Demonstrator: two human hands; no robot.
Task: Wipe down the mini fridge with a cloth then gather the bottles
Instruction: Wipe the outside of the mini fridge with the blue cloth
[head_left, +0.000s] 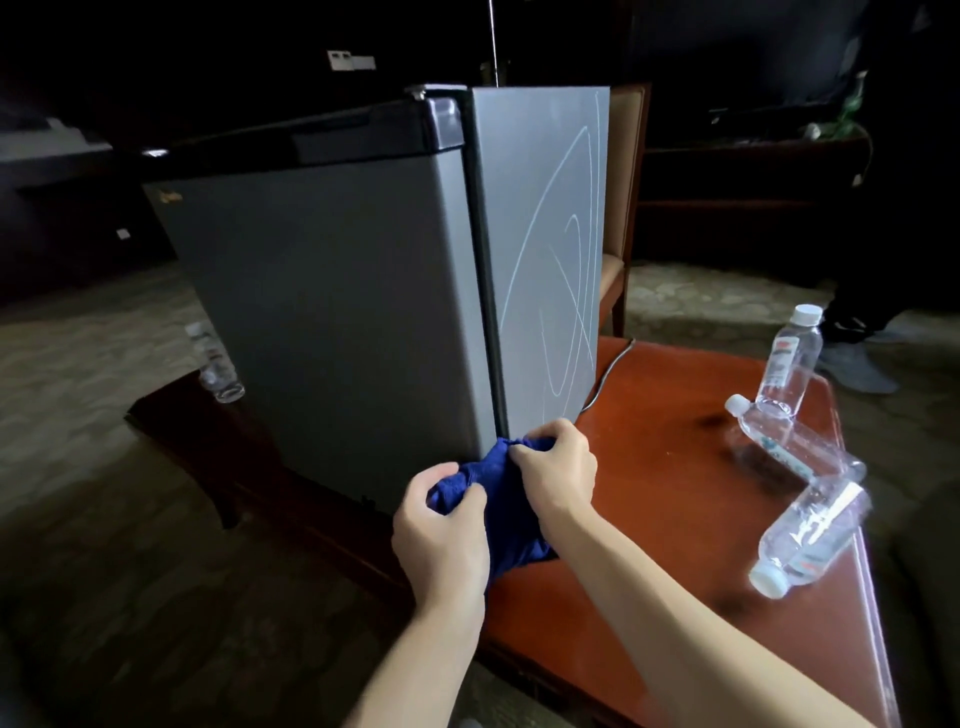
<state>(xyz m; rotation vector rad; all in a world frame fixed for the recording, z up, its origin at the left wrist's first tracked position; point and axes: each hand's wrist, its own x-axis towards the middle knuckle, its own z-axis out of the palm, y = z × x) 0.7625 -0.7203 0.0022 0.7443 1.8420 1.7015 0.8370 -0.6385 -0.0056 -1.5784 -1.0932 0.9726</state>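
Note:
A grey mini fridge (332, 291) with a black top stands on a reddish wooden table (665, 467). Its right side panel (545, 234) bears white scribbled lines. A dark blue cloth (501, 499) is bunched at the fridge's near bottom corner. My left hand (441, 540) grips the cloth's lower part and my right hand (556, 467) pinches its upper edge. On the right of the table one clear bottle stands upright (789, 364) and two lie on their sides (795, 447) (810, 540). Another bottle (215, 364) stands left of the fridge.
A black power cord (608, 374) runs over the table behind the fridge. A wooden chair (623, 208) stands behind it. A person's shoe (852, 358) is on the carpet at the far right. The room around is dark.

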